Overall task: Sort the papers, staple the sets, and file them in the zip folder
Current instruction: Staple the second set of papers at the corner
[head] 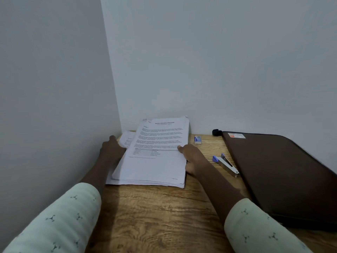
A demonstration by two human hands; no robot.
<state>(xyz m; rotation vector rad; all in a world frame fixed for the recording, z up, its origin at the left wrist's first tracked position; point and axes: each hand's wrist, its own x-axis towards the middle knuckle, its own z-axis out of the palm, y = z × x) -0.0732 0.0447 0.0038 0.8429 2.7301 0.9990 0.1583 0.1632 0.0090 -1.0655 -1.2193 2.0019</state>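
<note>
Paper stack (pixel 155 161) pinched at its edge by right grip (pixel 191 159), left grip (pixel 111 148) hold unclear; one stapler (pixel 226 165), one zip folder (pixel 282 176).

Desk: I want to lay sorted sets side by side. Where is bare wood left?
The widest bare desk lies between the paper stack and the near edge. The strip between stack and zip folder is crowded: right hand, stapler, staple box. Left of the stack, the left hand and another paper fill the wall corner.
</note>
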